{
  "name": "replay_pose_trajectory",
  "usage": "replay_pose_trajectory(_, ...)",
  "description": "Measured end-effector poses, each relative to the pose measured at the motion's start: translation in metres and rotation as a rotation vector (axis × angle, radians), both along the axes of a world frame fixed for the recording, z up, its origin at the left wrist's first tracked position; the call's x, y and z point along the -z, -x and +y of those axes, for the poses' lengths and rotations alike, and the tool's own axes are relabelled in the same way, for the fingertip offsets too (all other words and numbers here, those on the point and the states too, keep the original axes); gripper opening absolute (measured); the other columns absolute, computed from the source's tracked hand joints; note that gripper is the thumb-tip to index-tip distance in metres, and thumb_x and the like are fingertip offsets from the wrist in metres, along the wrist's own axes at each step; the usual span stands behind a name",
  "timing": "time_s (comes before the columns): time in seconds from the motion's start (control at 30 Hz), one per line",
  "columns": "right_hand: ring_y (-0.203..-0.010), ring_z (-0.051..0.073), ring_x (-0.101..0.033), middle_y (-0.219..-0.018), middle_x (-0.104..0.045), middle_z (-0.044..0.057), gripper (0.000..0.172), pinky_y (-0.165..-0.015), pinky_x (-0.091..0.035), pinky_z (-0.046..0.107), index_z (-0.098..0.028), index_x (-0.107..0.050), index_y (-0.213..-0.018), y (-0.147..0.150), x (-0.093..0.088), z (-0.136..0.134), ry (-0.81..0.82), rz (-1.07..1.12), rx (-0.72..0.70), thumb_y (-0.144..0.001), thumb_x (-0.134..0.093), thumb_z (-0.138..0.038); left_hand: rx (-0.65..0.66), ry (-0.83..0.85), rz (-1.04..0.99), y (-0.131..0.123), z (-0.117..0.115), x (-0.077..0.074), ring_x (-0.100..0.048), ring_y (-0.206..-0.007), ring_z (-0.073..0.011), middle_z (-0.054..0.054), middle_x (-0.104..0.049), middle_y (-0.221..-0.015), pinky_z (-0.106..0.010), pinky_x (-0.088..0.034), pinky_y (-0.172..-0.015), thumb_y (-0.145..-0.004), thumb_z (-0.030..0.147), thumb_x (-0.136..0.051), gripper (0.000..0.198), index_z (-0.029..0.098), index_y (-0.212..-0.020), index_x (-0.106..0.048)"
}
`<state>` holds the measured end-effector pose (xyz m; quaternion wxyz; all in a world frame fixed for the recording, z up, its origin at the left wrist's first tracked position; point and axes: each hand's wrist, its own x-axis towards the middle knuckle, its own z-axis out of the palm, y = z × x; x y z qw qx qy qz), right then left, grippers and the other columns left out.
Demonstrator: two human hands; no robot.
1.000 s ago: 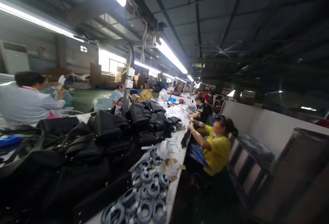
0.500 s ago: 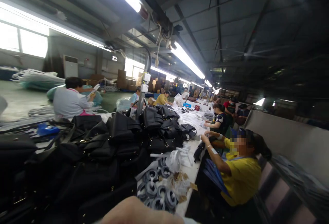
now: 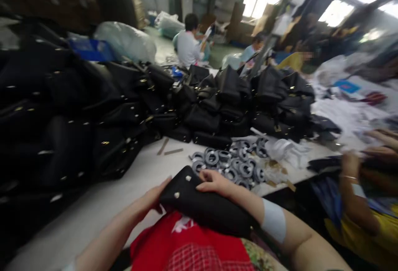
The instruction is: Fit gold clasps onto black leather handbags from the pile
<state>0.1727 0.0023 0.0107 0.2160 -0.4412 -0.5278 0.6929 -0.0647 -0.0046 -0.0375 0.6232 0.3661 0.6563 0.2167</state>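
A black handbag lies on its side across my lap, with metal studs showing on the face turned up. My left hand grips its left end, the thumb side along the edge and the other fingers partly hidden beneath. Over the bag's far edge my right hand is curled, thumb and fingers closed on it. Just beyond are several coiled grey straps bound with white bands.
Black bags are heaped along the far side of the white table, with another stack at the left. Two thin strips lie in front. White plastic sits beyond the coils. A co-worker's arm is close at the right.
The view has tipped down and swung left, bringing both hands and the handbag into sight. Before, only one blurred hand or forearm showed at the bottom edge.
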Motion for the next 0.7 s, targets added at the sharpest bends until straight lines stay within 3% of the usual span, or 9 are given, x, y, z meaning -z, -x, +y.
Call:
replay_pose_trajectory(0.03,-0.054,0.007,-0.034,-0.059,-0.040,-0.008,0.057,-0.050,-0.024,0.021,-0.020,-0.038,-0.064,0.003,0.004,0.002,0.044,0.025,-0.006,-0.056,-0.078,-0.060,0.058,0.007,0.102,0.016,-0.010,-0.007,-0.061,-0.059,-0.0254,-0.008,-0.063,-0.055,-0.030,-0.042,-0.050,-0.081,0.059,-0.053,0.048,0.016,-0.063,-0.067)
replay_pose_trajectory(0.1,-0.052,0.007,-0.034,-0.058,-0.041,-0.008,0.054,-0.050,-0.024,0.021,-0.020,-0.038,-0.065,0.007,0.009,0.003,0.099,0.046,-0.030,-0.059,-0.077,-0.058,0.002,-0.266,0.291,0.034,-0.017,-0.030,-0.062,-0.067,-0.0237,-0.006,-0.067,-0.066,-0.029,-0.043,-0.057,-0.082,0.049,-0.054,0.035,0.017,-0.075,-0.068)
replay_pose_trajectory(0.2,-0.052,0.008,-0.036,-0.058,-0.043,-0.008,0.051,-0.049,-0.024,0.021,-0.021,-0.039,-0.067,0.013,0.009,0.001,0.129,0.043,-0.051,-0.061,-0.077,-0.054,-0.014,-0.591,0.384,0.035,-0.019,-0.070,-0.060,-0.073,-0.0196,-0.006,-0.068,-0.082,-0.027,-0.045,-0.065,-0.083,0.041,-0.054,0.028,0.018,-0.091,-0.067)
replay_pose_trajectory(0.27,-0.051,0.008,-0.036,-0.058,-0.043,-0.008,0.050,-0.049,-0.024,0.021,-0.021,-0.039,-0.068,0.017,0.007,0.000,0.132,0.029,-0.063,-0.062,-0.076,-0.053,0.174,-0.698,0.353,0.027,-0.023,-0.092,-0.059,-0.075,-0.0177,-0.006,-0.066,-0.088,-0.026,-0.045,-0.065,-0.085,0.037,-0.054,0.024,0.019,-0.092,-0.069)
replay_pose_trajectory(0.33,-0.052,0.007,-0.035,-0.058,-0.043,-0.008,0.050,-0.049,-0.023,0.021,-0.021,-0.039,-0.069,0.021,0.006,0.001,0.120,0.010,-0.085,-0.063,-0.076,-0.053,0.353,-0.729,0.303,0.020,-0.025,-0.105,-0.058,-0.075,-0.0166,-0.006,-0.064,-0.091,-0.026,-0.045,-0.065,-0.084,0.033,-0.056,0.021,0.021,-0.096,-0.069)
replay_pose_trajectory(0.5,-0.056,0.008,-0.034,-0.059,-0.042,-0.007,0.049,-0.050,-0.024,0.022,-0.020,-0.042,-0.067,0.026,0.006,0.005,0.052,-0.025,-0.089,-0.062,-0.077,-0.054,0.570,-0.710,0.328,0.009,-0.008,-0.105,-0.057,-0.076,-0.0180,-0.005,-0.064,-0.090,-0.028,-0.044,-0.069,-0.079,0.026,-0.061,0.020,0.024,-0.097,-0.070)
replay_pose_trajectory(0.7,-0.056,0.008,-0.038,-0.057,-0.044,-0.008,0.049,-0.049,-0.025,0.021,-0.018,-0.054,-0.069,0.020,0.008,0.002,0.080,-0.241,-0.062,-0.049,-0.085,-0.051,0.696,-0.609,0.360,0.000,0.014,-0.094,-0.060,-0.069,-0.0198,-0.003,-0.065,-0.074,-0.028,-0.044,-0.062,-0.075,0.030,-0.061,0.009,0.024,-0.072,-0.066)
